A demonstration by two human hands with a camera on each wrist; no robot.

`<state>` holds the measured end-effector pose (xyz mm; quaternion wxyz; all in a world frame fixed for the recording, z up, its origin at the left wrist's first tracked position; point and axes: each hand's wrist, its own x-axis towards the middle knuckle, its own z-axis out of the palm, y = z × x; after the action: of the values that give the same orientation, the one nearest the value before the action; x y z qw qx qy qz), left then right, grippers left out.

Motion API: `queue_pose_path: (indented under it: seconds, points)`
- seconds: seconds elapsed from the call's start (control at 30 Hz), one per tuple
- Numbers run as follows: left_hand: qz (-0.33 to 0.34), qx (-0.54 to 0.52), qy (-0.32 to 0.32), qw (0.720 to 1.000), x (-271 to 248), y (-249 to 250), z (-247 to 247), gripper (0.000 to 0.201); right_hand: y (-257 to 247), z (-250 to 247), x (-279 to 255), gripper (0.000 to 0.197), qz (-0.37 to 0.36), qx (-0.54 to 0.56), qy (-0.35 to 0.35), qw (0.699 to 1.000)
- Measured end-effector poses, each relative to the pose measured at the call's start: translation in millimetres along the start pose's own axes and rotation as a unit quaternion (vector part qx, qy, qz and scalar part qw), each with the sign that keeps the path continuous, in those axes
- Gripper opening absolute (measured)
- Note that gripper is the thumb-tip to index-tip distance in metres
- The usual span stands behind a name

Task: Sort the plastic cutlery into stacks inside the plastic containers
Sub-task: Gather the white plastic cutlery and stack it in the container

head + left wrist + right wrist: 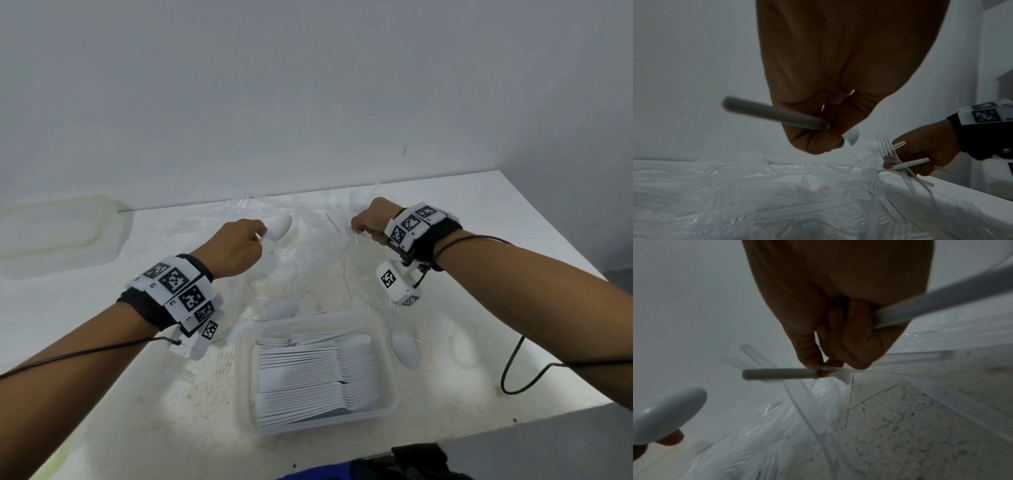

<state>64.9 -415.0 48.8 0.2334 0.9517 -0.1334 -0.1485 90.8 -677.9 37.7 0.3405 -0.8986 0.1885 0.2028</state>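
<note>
My left hand (245, 245) grips a white plastic spoon (281, 226) by its handle (774, 113), bowl pointing away, above the pile of clear cutlery (301, 219) at the back of the table. My right hand (368, 222) is curled round a bundle of cutlery: white spoon handles (781, 374) and clear forks (885, 147), with a spoon bowl (358, 200) sticking out beyond the fist. Near me, a clear plastic container (388, 363) holds neat stacks of white spoons (315, 377). The left hand's spoon bowl (668, 415) shows in the right wrist view.
Loose white spoons (406, 349) lie right of the container and others (281, 308) behind it. A translucent lid or tray (58, 233) sits at the far left by the wall. A black cable (513, 370) trails on the table's right side. The table edge (479, 425) runs close to me.
</note>
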Motion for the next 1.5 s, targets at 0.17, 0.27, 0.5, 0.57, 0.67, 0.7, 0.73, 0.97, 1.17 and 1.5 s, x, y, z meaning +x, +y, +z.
queue_pose_path:
  seconds: [0.17,0.27,0.5,0.57,0.67,0.7,0.73,0.97,1.17,1.5]
  points:
    - [0.003,-0.013,0.03,0.999,-2,-7,-5,0.018,-1,5,0,0.026,0.028,0.135,-0.05,0.989]
    - [0.03,-0.013,0.014,0.999,-3,-11,-6,0.012,-5,8,1,0.014,0.005,0.082,-0.016,0.997]
    - [0.089,0.068,-0.175,0.978,-12,-22,17,0.004,-2,16,5,0.024,-0.023,0.067,-0.003,0.998]
    - [0.098,0.086,-0.217,0.967,-17,-30,26,0.011,-1,21,4,0.028,-0.055,0.069,0.016,0.996]
    - [0.126,0.092,-0.21,0.965,-21,-40,36,0.017,8,30,4,0.029,-0.106,0.118,0.018,0.987]
    - [0.138,0.102,-0.195,0.966,-22,-41,38,0.015,11,33,3,0.027,-0.123,0.11,0.017,0.986]
    - [0.157,0.116,-0.178,0.965,-22,-43,41,0.011,12,36,3,0.025,-0.135,0.096,0.02,0.986]
    - [0.172,0.222,-0.158,0.947,-24,-44,44,0.015,19,45,6,0.024,-0.187,-0.002,0.068,0.98]
    - [0.174,0.238,-0.155,0.943,-21,-43,48,0.016,24,56,10,0.016,-0.205,-0.018,0.094,0.974]
    - [0.173,0.237,-0.105,0.95,-21,-39,50,0.02,8,34,4,0.02,-0.258,0.075,0.136,0.954]
